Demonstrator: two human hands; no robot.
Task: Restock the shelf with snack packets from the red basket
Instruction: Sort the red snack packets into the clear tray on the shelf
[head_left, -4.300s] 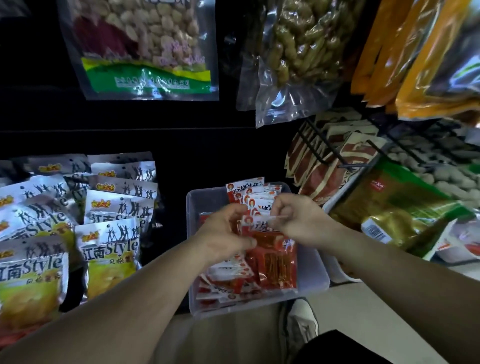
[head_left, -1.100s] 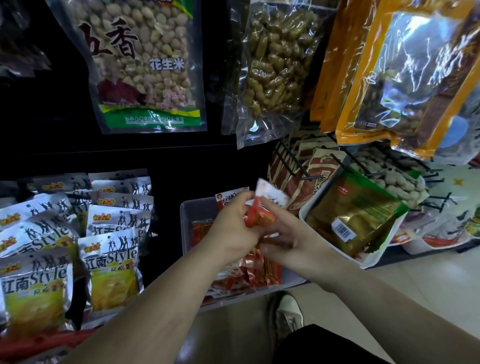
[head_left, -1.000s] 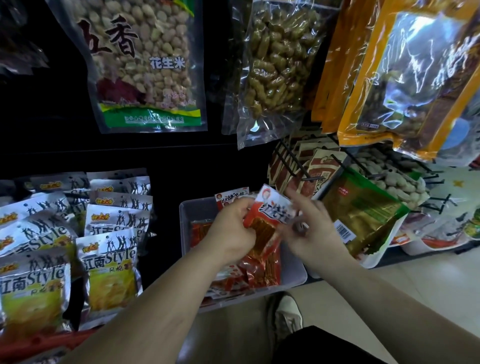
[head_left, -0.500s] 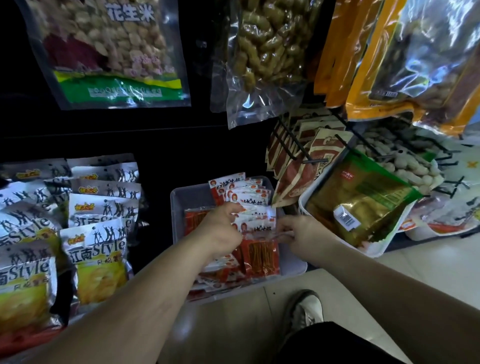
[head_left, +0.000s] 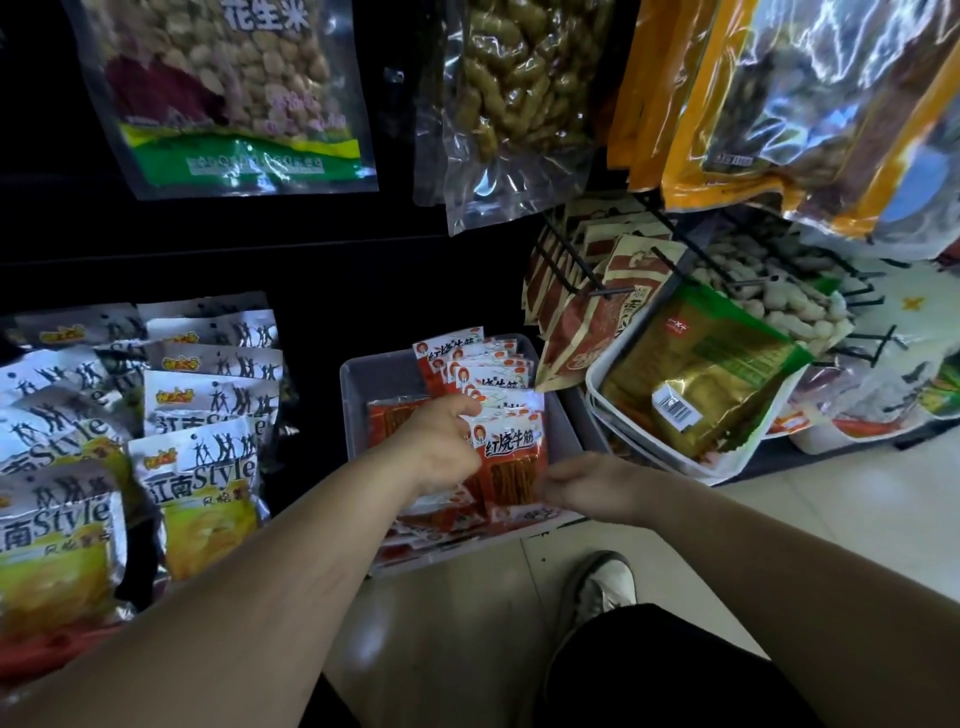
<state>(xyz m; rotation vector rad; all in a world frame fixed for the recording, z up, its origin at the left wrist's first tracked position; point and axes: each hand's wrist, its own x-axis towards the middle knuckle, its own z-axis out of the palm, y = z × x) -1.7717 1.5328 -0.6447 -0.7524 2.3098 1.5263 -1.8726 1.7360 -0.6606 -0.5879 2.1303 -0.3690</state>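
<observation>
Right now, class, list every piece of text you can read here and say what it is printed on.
"花生米": peanut bag, top left.
"江南Style": silver-and-yellow packets.
"红烧牛筋": frontmost red packet.
Barcode digits on the gold packet and the peanut bag's green-band print: too small to read.

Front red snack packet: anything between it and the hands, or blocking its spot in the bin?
Nothing visible. Left hand grips the red snack packet at its top-left, right hand touches its lower right; it already fronts the row in the grey plastic bin.
</observation>
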